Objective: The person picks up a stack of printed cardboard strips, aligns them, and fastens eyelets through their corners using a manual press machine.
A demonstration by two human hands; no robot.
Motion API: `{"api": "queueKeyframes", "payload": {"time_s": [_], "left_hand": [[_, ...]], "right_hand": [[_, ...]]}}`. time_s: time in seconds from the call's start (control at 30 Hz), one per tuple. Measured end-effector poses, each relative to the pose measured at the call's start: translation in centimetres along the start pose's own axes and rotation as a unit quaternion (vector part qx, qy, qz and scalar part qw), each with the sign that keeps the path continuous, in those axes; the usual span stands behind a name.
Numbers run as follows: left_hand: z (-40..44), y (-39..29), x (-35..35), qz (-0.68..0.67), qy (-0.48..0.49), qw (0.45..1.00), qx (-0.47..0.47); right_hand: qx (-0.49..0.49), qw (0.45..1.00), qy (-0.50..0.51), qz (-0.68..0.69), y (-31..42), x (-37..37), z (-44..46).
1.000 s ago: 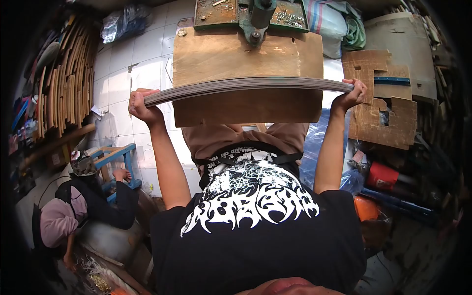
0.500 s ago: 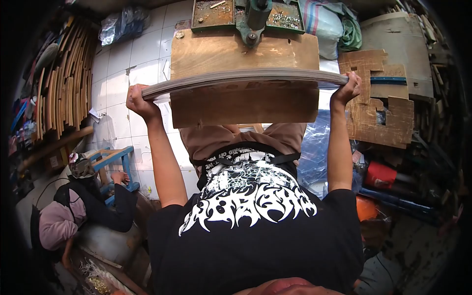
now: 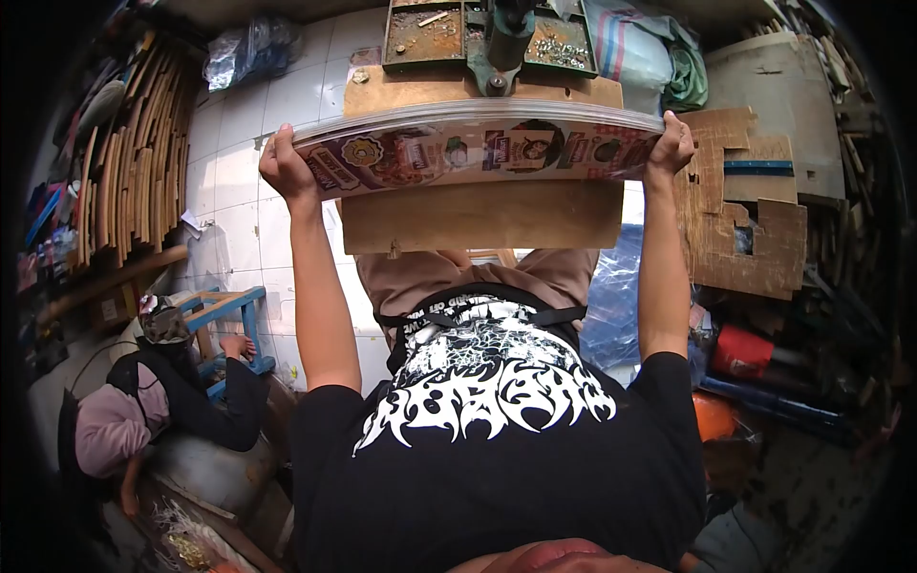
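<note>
Your left grip (image 3: 288,164) is closed on the left end of a wide, thin stack of glossy sheets with grey edges and a colourful printed face (image 3: 463,155). Your right grip (image 3: 671,148) is closed on the opposite end. The stack spans the gap between both grips, its printed face turned toward you and its long edge bowed slightly away from your body.

The brown wooden board surface (image 3: 478,215) lies below and between the grips; whether the stack touches it cannot be told. Beyond the grips stands a dark green metal column (image 3: 509,48) with shallow trays of small parts (image 3: 426,66) beside it. A brown cardboard piece with cut-out openings (image 3: 764,253) lies to the right of the right grip.

Treat the stack as fairly heavy, springy along its length and probably slippery between layers. Hold it at both short ends, clamping every layer; a loose hold may let inner sheets slide.
</note>
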State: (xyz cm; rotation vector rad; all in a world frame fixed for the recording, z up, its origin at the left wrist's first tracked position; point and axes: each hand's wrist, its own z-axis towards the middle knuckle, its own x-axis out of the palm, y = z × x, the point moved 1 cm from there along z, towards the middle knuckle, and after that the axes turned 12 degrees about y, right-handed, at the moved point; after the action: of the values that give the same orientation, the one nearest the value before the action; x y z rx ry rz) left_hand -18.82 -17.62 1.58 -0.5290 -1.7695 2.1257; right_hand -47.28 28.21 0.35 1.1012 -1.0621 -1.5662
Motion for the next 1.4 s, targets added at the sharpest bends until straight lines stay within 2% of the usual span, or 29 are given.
{"api": "queueKeyframes", "payload": {"time_s": [0.07,0.17,0.3,0.37,0.5,0.57,0.77,1.27,1.4], "left_hand": [[0.9,0.2,0.3,0.035,-0.003,0.999,-0.006],[1.4,0.1,1.2,0.048,-0.013,0.998,-0.04],[1.9,0.1,1.6,0.095,-0.02,0.992,-0.086],[2.3,0.3,1.6,0.145,-0.012,0.984,-0.102],[3.1,0.9,2.0,0.148,-0.003,0.979,-0.137],[3.2,0.8,2.2,0.192,-0.005,0.968,-0.163],[3.2,0.3,2.3,0.231,-0.005,0.959,-0.164],[3.0,0.1,2.3,0.217,-0.003,0.961,-0.171],[3.0,-0.1,2.4,0.226,-0.004,0.959,-0.172]], "right_hand": [[0.022,0.997,-0.004,-0.07,-0.1,0.7,0.7],[0.061,0.993,0.006,-0.096,-0.2,1.1,1.0],[0.064,0.996,0.003,-0.066,-1.2,1.6,1.7],[0.091,0.991,0.005,-0.101,-1.6,1.8,2.1],[0.117,0.986,0.014,-0.121,-2.1,2.1,2.6],[0.141,0.971,0.015,-0.195,-2.1,2.2,2.7],[0.176,0.959,0.036,-0.219,-0.9,2.4,2.4],[0.156,0.971,0.015,-0.181,-1.4,2.5,2.5],[0.143,0.968,0.009,-0.206,-2.7,2.5,3.1]]}}
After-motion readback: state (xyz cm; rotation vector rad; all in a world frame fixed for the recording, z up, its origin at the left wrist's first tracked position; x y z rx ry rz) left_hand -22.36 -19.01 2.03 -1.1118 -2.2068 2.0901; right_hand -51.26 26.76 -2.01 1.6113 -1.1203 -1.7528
